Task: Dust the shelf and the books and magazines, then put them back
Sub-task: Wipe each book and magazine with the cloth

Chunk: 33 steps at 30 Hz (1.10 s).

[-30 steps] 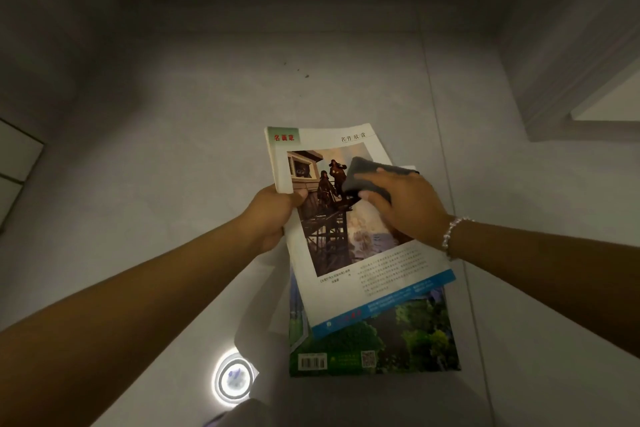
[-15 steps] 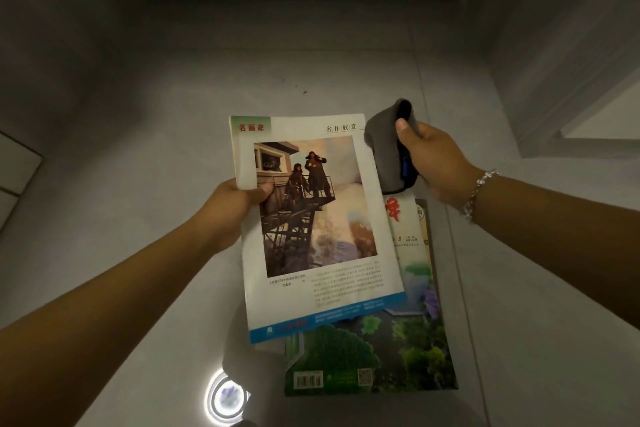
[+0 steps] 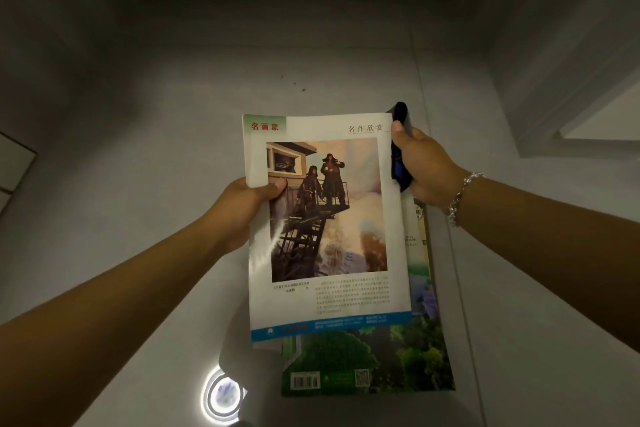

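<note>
The held magazine [image 3: 325, 229] sits at centre, above the floor [image 3: 138, 149]; the left hand [image 3: 242, 208] is at its left edge, thumb on the cover; the right hand [image 3: 429, 170] is at its upper right edge, with the cloth [image 3: 398, 163] between palm and magazine edge; a second magazine [image 3: 381, 360] lies flat on the floor, below and right of the held one, partly covered by it; a light reflection [image 3: 221, 395] lies on the floor, left of the second magazine.

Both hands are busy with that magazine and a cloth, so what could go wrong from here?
The left hand pinches the magazine only at one edge, so it could sag or slip. The right hand holds the dark cloth against the other edge, a cramped grip. A drop would likely hit the green magazine lying below.
</note>
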{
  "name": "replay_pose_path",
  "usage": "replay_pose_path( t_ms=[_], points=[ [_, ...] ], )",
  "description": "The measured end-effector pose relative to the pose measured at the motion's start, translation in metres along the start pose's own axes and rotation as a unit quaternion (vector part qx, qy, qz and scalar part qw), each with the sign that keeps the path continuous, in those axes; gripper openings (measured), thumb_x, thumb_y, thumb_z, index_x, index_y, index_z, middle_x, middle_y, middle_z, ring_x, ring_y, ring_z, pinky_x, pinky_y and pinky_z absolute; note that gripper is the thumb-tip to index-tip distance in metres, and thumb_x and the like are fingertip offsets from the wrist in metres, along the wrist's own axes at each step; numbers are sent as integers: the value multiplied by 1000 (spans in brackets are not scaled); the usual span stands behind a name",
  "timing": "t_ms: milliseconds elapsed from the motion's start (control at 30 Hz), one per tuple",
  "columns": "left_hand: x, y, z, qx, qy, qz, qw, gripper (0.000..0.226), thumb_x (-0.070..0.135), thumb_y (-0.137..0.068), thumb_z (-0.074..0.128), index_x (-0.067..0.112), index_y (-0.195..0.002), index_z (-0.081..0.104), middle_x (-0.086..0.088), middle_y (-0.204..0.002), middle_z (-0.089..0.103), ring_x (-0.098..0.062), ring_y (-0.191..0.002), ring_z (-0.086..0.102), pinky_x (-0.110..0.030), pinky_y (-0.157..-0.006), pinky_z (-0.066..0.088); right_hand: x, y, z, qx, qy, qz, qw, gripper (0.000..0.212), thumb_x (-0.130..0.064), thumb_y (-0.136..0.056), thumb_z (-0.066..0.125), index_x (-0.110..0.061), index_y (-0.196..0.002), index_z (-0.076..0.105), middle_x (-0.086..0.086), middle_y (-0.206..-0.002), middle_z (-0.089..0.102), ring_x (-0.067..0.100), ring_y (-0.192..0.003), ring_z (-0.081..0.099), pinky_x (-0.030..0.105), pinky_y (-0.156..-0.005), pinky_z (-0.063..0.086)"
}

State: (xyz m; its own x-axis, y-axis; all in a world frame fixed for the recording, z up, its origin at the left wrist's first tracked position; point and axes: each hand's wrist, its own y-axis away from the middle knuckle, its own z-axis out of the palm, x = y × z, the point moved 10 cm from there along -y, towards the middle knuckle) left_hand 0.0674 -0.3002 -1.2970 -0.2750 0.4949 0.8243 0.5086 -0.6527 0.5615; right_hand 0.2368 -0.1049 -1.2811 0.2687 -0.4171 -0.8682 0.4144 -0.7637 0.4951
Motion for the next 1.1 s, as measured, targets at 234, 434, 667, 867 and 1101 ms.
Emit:
replay_pose_path(
  t_ms=[234, 434, 667, 867, 1101],
  points=[
    [-5, -3, -9, 75, 95, -35, 992, 16, 20, -94, 57, 16, -109, 61, -9, -105, 68, -29, -100, 63, -51, -91, 46, 16, 10, 7, -1, 109, -26, 994, 31, -44, -97, 44, -17, -108, 55, 14, -110, 64, 31, -102, 62, 46, -94, 50],
    [-17, -3, -18, 132, 159, -65, 976, 14, 19, -93, 58, 17, -107, 58, -6, -102, 66, -25, -96, 62, -45, -81, 46, 29, 22, 8, -40, 199, -12, 979, 42, -42, -97, 45, -4, -112, 56, 19, -110, 64, 33, -102, 61, 47, -94, 49],
    [-20, -5, -32, 190, 194, -76, 959, 30, 18, -92, 60, 13, -121, 58, -8, -107, 67, -28, -99, 64, -53, -93, 48, 37, 36, -8, -79, 317, -21, 945, 41, -37, -98, 45, 0, -106, 61, 19, -103, 66, 25, -85, 62, 27, -71, 48],
    [-21, 0, -36, 215, 194, -75, 954, 32, 16, -92, 59, 13, -124, 54, -9, -113, 64, -30, -104, 60, -55, -95, 46, 45, 50, -23, -124, 435, 0, 892, 36, -38, -96, 48, -9, -109, 63, 10, -105, 64, 16, -85, 57, 22, -68, 43],
    [-21, 10, -33, 222, 169, -65, 958, 29, 16, -93, 58, 11, -122, 56, -9, -105, 63, -29, -103, 59, -52, -96, 45, 36, 61, -63, -162, 446, 126, 871, 39, -43, -89, 57, -9, -104, 67, 12, -105, 67, 27, -97, 64, 32, -82, 51]
  ],
)
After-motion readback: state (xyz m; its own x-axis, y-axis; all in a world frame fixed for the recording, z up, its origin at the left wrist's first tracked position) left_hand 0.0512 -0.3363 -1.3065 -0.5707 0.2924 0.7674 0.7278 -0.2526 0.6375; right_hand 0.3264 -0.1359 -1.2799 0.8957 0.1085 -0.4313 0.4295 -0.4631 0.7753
